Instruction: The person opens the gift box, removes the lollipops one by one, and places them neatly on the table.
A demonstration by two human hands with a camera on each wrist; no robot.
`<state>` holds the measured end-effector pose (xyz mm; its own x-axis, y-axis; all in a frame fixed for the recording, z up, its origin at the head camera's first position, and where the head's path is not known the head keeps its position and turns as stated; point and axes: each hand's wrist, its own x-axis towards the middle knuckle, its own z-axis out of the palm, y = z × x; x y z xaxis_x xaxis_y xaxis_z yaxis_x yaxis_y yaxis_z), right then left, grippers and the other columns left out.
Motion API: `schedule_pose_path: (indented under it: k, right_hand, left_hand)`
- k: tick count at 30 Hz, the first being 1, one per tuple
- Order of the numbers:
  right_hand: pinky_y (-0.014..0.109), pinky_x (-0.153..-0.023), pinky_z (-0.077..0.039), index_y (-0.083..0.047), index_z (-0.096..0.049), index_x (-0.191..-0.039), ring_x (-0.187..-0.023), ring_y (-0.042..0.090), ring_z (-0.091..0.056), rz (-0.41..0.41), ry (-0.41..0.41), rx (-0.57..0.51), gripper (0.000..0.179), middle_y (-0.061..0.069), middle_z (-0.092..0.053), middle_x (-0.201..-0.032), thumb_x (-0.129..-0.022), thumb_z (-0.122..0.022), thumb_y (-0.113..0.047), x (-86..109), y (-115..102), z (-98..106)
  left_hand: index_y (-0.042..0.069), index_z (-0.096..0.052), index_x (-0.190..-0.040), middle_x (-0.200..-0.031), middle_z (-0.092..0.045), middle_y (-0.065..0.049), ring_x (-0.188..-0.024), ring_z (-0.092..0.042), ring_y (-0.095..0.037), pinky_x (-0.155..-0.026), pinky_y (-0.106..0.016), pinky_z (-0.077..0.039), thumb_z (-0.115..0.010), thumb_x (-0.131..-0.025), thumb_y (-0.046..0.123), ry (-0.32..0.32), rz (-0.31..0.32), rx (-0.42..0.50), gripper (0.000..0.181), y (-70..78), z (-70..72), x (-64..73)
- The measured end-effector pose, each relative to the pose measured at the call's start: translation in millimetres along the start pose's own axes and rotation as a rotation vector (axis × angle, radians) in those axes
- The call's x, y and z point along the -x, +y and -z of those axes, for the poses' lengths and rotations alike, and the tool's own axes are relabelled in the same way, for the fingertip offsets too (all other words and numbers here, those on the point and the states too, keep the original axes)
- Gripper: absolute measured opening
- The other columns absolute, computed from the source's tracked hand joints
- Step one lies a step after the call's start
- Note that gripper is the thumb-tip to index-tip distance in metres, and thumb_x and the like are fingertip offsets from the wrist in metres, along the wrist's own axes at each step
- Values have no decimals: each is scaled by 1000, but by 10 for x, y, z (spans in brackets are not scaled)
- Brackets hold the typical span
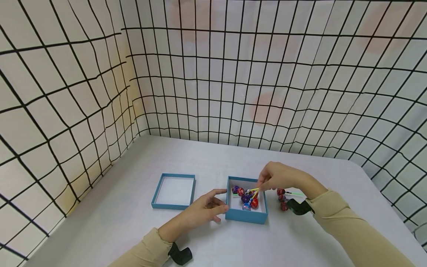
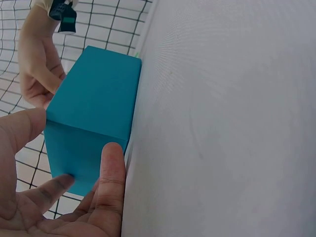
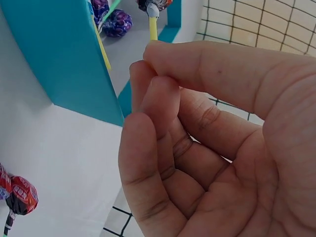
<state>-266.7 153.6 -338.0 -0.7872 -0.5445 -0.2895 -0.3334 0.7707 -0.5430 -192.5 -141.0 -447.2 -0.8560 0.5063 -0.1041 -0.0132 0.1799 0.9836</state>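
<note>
Plainly, the head view shows wrapped lollipops (image 1: 245, 198) in an open blue rectangular box (image 1: 247, 216); the left wrist view shows only its outer walls. The right hand (image 1: 280, 175) pinches a yellow-sticked lollipop (image 3: 153, 22), its candy end beyond the fingertips, inside or just above the box, in dark, reddish shiny wrapping. The left hand (image 1: 203, 208) touches the box's left side, fingers spread.

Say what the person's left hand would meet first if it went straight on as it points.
The blue box, probably at its left wall; the left hand seems to touch it, though depth is unclear.
</note>
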Motion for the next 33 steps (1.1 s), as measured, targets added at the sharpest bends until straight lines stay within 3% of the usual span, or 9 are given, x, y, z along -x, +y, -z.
schedule_pose_path:
  k: [6,16,26,33]
  right_hand:
    - [29,-66,-50,-5,-78,-95,-71,13,-55,8,13,-31,10,-1,-70,-83,-96,-77,-15,88,53,40]
    - [38,-74,-58,-6,-78,-98,-80,20,-63,-9,26,-85,10,4,-73,-87,-96,-78,-16,204,203,79]
    - [30,-66,-51,-6,-79,-100,-77,18,-59,-22,38,-119,13,5,-73,-85,-97,-77,-19,331,333,88]
    - [33,-70,-53,-5,-79,-104,-81,19,-59,-31,36,-140,13,6,-74,-89,-98,-76,-17,428,399,92]
  left_hand:
    - [13,-43,-163,-124,-67,-12,-104,-67,-19,-86,-33,-65,-68,-108,28,3,4,1,63,14,-2,14]
    - [14,-44,-163,-124,-67,-11,-103,-67,-19,-86,-33,-65,-69,-107,28,4,16,2,62,20,-4,16]
    - [13,-41,-164,-126,-66,-13,-103,-67,-19,-86,-30,-65,-67,-108,28,-13,6,-5,63,20,-3,15]
    - [13,-41,-164,-125,-66,-13,-102,-67,-19,-85,-30,-65,-68,-108,28,-16,5,-2,64,17,-5,18]
